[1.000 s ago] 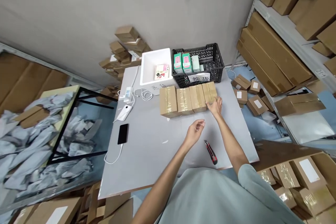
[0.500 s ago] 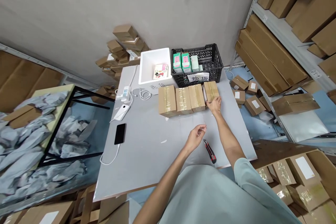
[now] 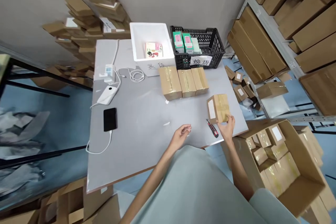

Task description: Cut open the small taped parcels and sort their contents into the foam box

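My right hand [image 3: 226, 126] grips the near end of a taped brown box [image 3: 222, 106] with a white label, near the right edge of the grey table [image 3: 136, 122]. My left hand [image 3: 181, 135] hovers over the table's front part, fingers curled; something thin and whitish seems to be at the fingertips, too small to name. Between the hands lies a red and black utility knife [image 3: 212, 128], just left of the held box. Three taped brown boxes [image 3: 187, 82] stand side by side farther back.
Behind the boxes are a white foam bin [image 3: 152, 62] and a black crate [image 3: 221, 54]. A black phone [image 3: 110, 119], power bank [image 3: 107, 95] and cables lie at left. A large carton [image 3: 301, 185] of boxes stands lower right, beside shelving.
The rightmost box has come away from the row toward the table's front right, with my right hand on it. The view has shifted, showing more of the large carton.
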The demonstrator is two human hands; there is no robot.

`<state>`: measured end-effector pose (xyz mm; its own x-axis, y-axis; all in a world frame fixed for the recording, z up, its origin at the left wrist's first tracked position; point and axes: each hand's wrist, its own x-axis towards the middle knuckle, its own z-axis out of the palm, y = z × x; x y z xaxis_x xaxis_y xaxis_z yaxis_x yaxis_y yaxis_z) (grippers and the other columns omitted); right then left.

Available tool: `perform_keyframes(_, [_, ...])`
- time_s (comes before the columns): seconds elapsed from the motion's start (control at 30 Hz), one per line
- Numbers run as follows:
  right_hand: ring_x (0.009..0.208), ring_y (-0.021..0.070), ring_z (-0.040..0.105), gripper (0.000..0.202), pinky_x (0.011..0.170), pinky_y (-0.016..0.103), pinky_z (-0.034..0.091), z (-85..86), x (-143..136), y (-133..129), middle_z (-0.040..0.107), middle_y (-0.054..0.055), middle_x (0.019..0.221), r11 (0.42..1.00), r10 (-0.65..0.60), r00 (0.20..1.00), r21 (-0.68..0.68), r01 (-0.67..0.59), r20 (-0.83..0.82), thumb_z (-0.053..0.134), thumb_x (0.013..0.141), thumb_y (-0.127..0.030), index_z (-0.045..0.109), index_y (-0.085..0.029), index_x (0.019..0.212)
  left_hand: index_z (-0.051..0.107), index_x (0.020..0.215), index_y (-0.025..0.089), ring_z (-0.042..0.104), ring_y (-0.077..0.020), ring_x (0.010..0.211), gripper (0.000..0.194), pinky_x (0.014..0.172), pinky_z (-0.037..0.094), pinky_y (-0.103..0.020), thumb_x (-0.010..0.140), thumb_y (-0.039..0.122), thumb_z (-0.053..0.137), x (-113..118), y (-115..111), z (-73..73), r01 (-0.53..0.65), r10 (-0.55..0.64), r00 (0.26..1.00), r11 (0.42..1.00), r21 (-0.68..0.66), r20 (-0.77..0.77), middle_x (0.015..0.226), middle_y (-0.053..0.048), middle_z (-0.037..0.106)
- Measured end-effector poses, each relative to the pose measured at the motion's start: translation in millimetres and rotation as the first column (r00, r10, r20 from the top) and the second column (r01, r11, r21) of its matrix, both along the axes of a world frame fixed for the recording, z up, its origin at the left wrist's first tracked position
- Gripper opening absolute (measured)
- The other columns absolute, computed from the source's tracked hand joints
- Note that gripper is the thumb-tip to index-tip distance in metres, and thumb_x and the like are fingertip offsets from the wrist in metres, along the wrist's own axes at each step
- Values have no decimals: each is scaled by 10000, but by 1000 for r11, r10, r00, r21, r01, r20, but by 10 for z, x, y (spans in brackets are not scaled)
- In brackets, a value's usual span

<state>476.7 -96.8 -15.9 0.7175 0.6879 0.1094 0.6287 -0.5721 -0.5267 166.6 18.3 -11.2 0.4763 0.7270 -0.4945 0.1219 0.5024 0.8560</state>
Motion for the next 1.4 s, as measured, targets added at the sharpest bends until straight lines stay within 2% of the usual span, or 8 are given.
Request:
perform_keyframes(0.13, [1622, 437, 465, 739, 1308, 696, 475, 62, -966, -459, 473, 235, 1686, 942, 322, 943, -68, -328, -78, 895, 865, -441, 605, -234, 1512, 754, 1276, 216, 794, -363, 1265, 689, 1157, 614, -561, 811, 723, 798, -739, -53, -275, -122, 123, 985, 992, 12, -118, 1362, -179, 825])
perform_keyframes(0.3, [1711, 446, 383, 731, 1376, 673, 426, 104, -1828, -411, 402, 277, 1788, 698, 651, 718, -176, -694, -248, 917, 863, -325, 636, -197, 1525, 733, 1324, 215, 740, -348, 1381, 551, 1225, 578, -533, 966, 632, 710, -1481, -25, -514, -184, 196, 947, 980, 74, -253, 1536, -179, 751])
perform_keyframes(0.57, [1813, 390, 213, 745, 1459, 651, 279, 76, -1959, -85, 331, 231, 1889, 451, 738, 544, -307, -838, -398, 877, 852, -177, 649, -172, 1560, 736, 1339, 200, 803, -320, 1236, 458, 1163, 619, -498, 961, 457, 764, -1921, -304, -758, -103, 101, 961, 995, 6, -258, 1401, -166, 813])
perform_keyframes(0.67, [1824, 358, 194, 722, 1474, 587, 263, -20, -1788, -53, 284, 227, 1912, 478, 695, 582, -334, -813, -422, 804, 889, -132, 624, -135, 1589, 691, 1455, 184, 821, -304, 1184, 529, 1162, 620, -503, 967, 382, 739, -1886, -503, -814, -124, 110, 959, 992, -38, -261, 1379, -171, 822])
perform_keyframes(0.8, [1806, 372, 255, 1045, 1420, 573, 386, -171, -1628, -159, 189, 287, 1923, 687, 480, 752, -340, -642, -451, 871, 896, -310, 360, -92, 1782, 686, 1503, 168, 814, -301, 1196, 570, 1191, 605, -511, 957, 327, 718, -1826, -687, -862, -154, 133, 952, 986, -58, -275, 1529, -192, 757])
perform_keyframes(0.9, [1704, 392, 457, 1119, 1339, 598, 491, -273, -1579, -291, 371, 301, 1852, 772, 292, 792, -357, -526, -537, 896, 876, -434, 340, -113, 1792, 652, 1571, 161, 779, -314, 1292, 682, 1230, 581, -526, 894, 228, 703, -1773, -689, -918, -183, 159, 939, 982, -54, -304, 1662, -202, 664])
perform_keyframes(1.23, [1360, 317, 758, 620, 1174, 468, 636, -366, -1373, -171, 776, 143, 1491, 722, 372, 571, -159, -674, -732, 752, 994, -504, 715, -198, 1532, 706, 1502, 164, 709, -342, 1396, 697, 1254, 563, -509, 804, 156, 722, -1412, -640, -976, -196, 188, 910, 980, 17, -370, 1511, -159, 743])
perform_keyframes(1.4, [1101, 309, 816, 565, 1094, 453, 661, -418, -1153, 89, 826, 145, 1249, 763, 404, 620, -126, -634, -673, 667, 1049, -665, 839, -191, 1303, 749, 1422, 179, 745, -313, 1265, 532, 1177, 615, -498, 924, 362, 784, -1331, -841, -902, -232, 245, 882, 969, 81, -404, 1362, -146, 736])
